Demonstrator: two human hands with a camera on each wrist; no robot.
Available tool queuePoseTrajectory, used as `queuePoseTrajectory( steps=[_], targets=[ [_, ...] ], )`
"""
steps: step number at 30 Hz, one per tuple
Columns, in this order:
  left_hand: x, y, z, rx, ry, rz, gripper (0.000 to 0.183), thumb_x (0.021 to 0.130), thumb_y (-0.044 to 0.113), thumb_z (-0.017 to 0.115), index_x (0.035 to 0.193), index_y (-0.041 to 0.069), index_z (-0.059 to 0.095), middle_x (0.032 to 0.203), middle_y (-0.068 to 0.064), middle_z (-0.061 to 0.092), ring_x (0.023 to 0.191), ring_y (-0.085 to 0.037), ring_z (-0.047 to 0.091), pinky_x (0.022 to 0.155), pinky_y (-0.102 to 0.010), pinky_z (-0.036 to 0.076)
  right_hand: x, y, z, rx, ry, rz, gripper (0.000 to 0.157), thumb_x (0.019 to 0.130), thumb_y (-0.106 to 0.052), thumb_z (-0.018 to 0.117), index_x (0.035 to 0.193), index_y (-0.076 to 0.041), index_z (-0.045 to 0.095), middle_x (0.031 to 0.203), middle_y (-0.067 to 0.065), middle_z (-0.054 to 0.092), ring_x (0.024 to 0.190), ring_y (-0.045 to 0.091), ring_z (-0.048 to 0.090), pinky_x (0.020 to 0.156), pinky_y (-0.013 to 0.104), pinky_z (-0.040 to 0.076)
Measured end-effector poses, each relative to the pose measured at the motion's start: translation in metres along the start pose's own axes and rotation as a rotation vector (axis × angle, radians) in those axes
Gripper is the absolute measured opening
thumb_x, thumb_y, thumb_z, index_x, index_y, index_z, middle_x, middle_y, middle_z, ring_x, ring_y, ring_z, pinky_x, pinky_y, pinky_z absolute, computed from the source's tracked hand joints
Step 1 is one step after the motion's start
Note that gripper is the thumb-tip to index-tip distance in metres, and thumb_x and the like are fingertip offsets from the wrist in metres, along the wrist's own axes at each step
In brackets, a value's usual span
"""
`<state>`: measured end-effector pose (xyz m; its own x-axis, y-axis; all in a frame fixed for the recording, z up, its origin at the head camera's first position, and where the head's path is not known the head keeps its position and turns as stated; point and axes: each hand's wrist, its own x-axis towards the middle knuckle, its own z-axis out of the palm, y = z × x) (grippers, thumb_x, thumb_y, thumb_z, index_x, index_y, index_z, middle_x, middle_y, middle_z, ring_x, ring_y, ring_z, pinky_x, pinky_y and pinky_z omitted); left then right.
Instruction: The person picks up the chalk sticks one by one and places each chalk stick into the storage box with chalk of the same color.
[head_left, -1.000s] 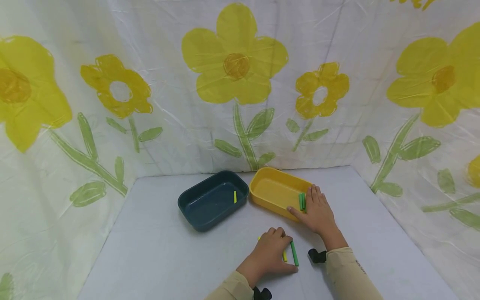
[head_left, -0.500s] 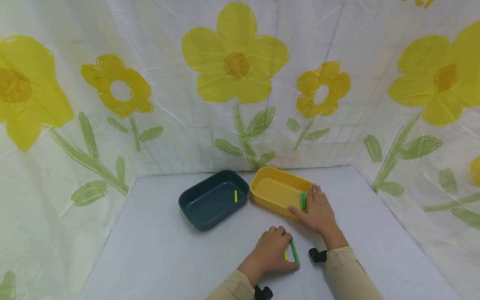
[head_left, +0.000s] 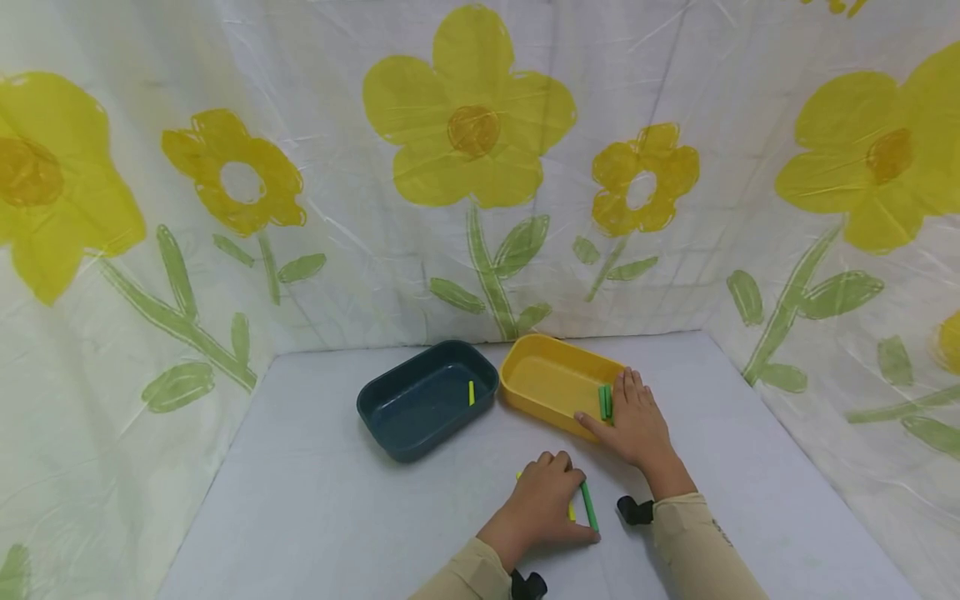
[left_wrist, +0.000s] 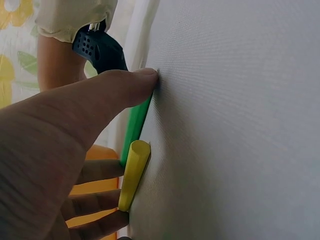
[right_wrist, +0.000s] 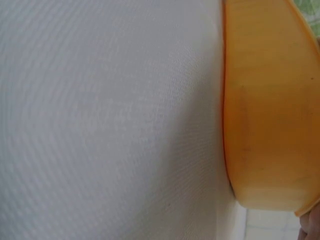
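My left hand [head_left: 538, 502] is low over the table, pinching a green stick [head_left: 589, 505] lengthwise. Its thumb is at the near end and a fingertip at the far end. Beside that, under the palm, a yellow stick [left_wrist: 134, 175] lies partly covered in the head view. Another bit of yellow [head_left: 518, 475] peeks out left of the knuckles. My right hand [head_left: 637, 421] rests on the right end of the yellow tray [head_left: 551, 415], fingers straight over the end rim and thumb on the near rim. Green sticks [head_left: 603, 402] lie inside by those fingers, partly hidden.
Left of the yellow tray, close to it, stands a dark teal tray [head_left: 408, 446] with a short yellow stick [head_left: 471, 392] inside. Both trays are near the back of the white table [head_left: 300, 500]. A flower-printed curtain [head_left: 360, 275] surrounds the table. Black wrist devices [head_left: 636, 510] sit at both cuffs.
My left thumb has come in slightly onto the near end of the green stick. The right hand and both trays look the same.
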<state>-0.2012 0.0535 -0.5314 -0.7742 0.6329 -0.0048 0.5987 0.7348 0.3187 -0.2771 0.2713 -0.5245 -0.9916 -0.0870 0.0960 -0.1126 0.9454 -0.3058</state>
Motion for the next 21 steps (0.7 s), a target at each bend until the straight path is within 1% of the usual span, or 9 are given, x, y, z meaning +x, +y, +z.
queuePoseTrajectory(
  steps=[5,9,13,17,21],
  targets=[
    [-0.001,-0.001,-0.002,-0.006,-0.002,0.0,0.071,0.077,0.074,0.082,0.128,0.025,0.073,0.116,0.008,0.06,0.1,-0.01,0.049,0.083,-0.027,0.048,0.0,-0.001,0.0,0.011,0.004,-0.003,0.127,0.094,-0.084,0.047,0.163,0.016,0.009,0.174,0.034,0.006,0.163,0.049,0.006,0.132,0.063,0.009],
    [-0.003,-0.002,-0.004,-0.014,0.012,0.014,0.071,0.077,0.073,0.082,0.128,0.024,0.073,0.118,0.007,0.063,0.1,-0.01,0.052,0.083,-0.026,0.049,0.0,0.0,0.001,0.0,-0.002,0.003,0.128,0.094,-0.085,0.046,0.164,0.015,0.008,0.174,0.034,0.005,0.164,0.049,0.005,0.132,0.063,0.008],
    [-0.005,-0.005,-0.005,-0.057,0.028,0.024,0.072,0.078,0.073,0.082,0.13,0.024,0.072,0.122,0.007,0.064,0.102,-0.009,0.054,0.084,-0.025,0.051,0.001,0.002,0.003,-0.002,0.002,-0.004,0.128,0.094,-0.085,0.046,0.163,0.016,0.008,0.174,0.034,0.005,0.163,0.05,0.006,0.132,0.064,0.008],
    [-0.006,-0.008,-0.007,-0.112,0.026,0.021,0.073,0.078,0.073,0.082,0.132,0.025,0.071,0.125,0.008,0.063,0.102,-0.007,0.054,0.085,-0.024,0.051,0.001,0.002,0.002,-0.003,0.006,-0.011,0.127,0.095,-0.084,0.047,0.163,0.016,0.009,0.173,0.035,0.006,0.163,0.051,0.006,0.132,0.064,0.008],
    [-0.005,-0.011,-0.01,-0.12,0.045,0.023,0.074,0.079,0.072,0.082,0.134,0.024,0.071,0.127,0.008,0.063,0.102,-0.007,0.054,0.086,-0.023,0.051,0.001,0.002,0.001,-0.002,0.003,-0.011,0.127,0.095,-0.084,0.047,0.163,0.017,0.008,0.173,0.035,0.006,0.163,0.051,0.006,0.132,0.064,0.008]
  ],
)
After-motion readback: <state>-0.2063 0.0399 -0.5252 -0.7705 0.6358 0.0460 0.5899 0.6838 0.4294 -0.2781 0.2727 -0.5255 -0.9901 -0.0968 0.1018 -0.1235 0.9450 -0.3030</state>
